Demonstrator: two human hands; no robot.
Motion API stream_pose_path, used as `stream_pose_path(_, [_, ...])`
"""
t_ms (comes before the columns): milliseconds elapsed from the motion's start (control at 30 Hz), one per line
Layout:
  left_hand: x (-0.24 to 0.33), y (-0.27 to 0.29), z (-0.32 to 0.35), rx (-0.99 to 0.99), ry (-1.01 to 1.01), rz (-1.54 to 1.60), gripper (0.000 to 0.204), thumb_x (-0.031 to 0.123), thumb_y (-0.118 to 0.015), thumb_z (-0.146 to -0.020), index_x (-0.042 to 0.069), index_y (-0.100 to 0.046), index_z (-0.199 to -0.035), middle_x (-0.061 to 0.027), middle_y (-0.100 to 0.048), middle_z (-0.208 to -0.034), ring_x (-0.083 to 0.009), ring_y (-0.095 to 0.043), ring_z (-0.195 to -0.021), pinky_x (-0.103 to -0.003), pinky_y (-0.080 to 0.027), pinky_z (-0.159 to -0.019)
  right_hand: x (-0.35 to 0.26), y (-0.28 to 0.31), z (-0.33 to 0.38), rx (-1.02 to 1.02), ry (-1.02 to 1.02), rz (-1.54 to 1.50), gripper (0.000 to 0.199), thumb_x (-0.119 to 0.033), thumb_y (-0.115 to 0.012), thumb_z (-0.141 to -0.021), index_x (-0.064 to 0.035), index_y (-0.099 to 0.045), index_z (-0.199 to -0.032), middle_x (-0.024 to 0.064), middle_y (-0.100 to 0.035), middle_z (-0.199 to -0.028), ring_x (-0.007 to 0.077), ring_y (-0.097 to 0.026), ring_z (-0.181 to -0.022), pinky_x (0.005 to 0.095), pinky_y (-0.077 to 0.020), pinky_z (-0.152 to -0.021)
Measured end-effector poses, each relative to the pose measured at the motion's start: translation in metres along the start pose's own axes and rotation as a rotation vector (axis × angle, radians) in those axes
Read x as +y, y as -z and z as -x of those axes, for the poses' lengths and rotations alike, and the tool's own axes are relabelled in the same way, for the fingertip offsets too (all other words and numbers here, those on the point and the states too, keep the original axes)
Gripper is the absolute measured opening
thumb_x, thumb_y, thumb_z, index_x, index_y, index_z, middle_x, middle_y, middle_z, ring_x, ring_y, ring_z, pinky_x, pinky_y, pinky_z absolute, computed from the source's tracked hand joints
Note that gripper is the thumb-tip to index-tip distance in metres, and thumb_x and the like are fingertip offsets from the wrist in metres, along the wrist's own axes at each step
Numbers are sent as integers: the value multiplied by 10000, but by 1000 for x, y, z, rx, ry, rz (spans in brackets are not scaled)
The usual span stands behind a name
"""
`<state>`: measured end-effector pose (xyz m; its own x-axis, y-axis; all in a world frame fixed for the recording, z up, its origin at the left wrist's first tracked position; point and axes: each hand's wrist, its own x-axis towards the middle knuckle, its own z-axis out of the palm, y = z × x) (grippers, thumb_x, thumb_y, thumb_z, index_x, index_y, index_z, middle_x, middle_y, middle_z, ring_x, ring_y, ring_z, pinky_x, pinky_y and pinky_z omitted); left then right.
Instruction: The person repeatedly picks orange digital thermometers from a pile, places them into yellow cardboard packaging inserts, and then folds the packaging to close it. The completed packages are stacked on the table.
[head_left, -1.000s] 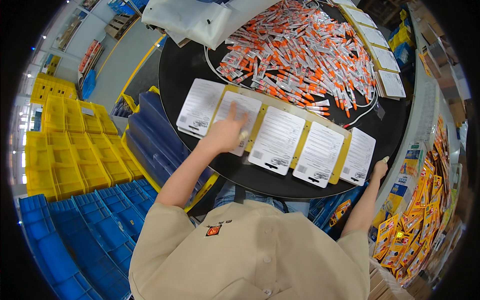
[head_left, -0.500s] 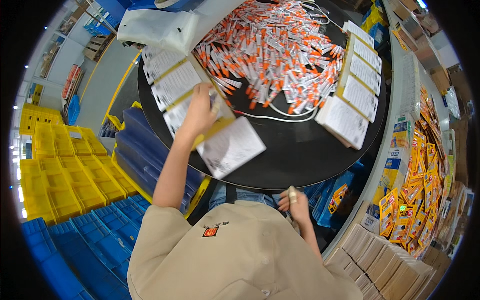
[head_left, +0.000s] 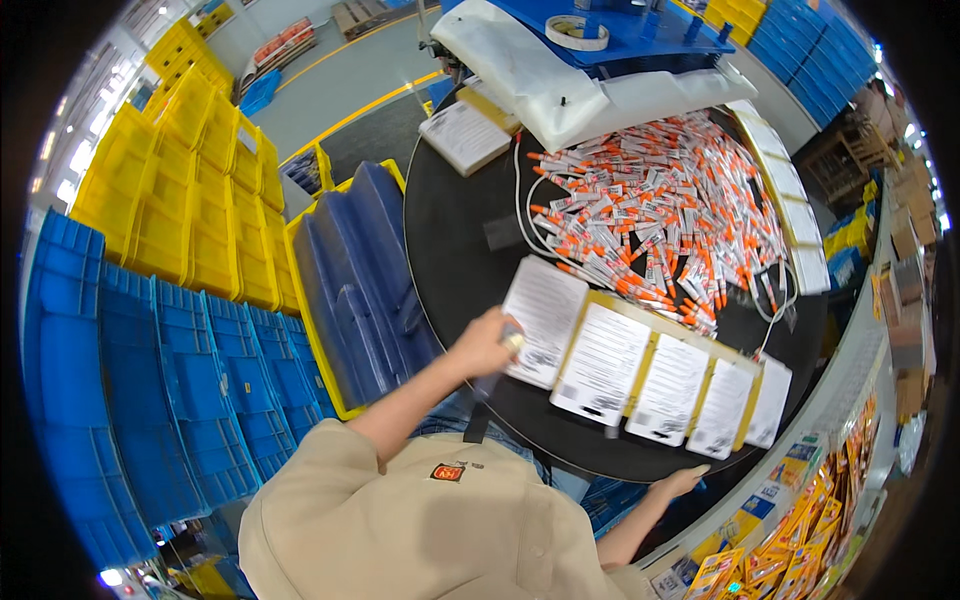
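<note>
Head view: curls left hand (head_left: 486,344) at leftmost white card (head_left: 548,315), with grip unclear; rests loosely straightened, empty-looking right hand (head_left: 677,485) at table (head_left: 455,265) rim, with cards (head_left: 602,362) now lining its previously mostly bare near side.

Round table (head_left: 465,265) occupies frame centre. Capped tubes (head_left: 660,225) lie heaped on its upper-right part; a row of printed cards (head_left: 600,362) lies below them, left hand (head_left: 486,344) at its left end. Stacked crates (head_left: 190,385) stand at frame left; carded packs (head_left: 780,550) lie lower right.
</note>
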<state>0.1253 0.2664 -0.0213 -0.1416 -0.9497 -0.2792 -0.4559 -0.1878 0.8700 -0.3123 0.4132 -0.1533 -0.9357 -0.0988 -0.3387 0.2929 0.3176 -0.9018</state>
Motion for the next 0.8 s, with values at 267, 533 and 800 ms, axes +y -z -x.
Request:
stream_pose_path(267, [-11,115,-79,-13,268,247,183,137,-594,-865,-32,-630,-928,-92,-614,-727,-150,-596,-587,-316,-528,-539,61,-6,159,66,215,251,684,-466,-362,-980,177,-412,-1208,446,-477,-1141,509,-525,-1035,483,-451,-878])
stream_pose_path(533, [1,151,-82,215,-8,173,244,220,-540,-931,-10,-619,-948,-85,-659,-791,-136,-615,-662,-268,-485,-642,-83,3,152,-413,1386,1108,467,-238,-544,-898,-79,-490,-1334,167,-376,-1442,373,-259,-1375,547,-78,-1123])
stream_pose_path(800, [85,113,-41,38,-199,140,207,227,-578,-917,20,-562,-928,-38,-652,-768,-84,-587,-716,-255,-472,-655,-82,-57,225,-777,1438,602,420,-36,-592,-807,-130,-623,-1216,152,-541,-1305,396,-456,-1247,541,-239,-1093])
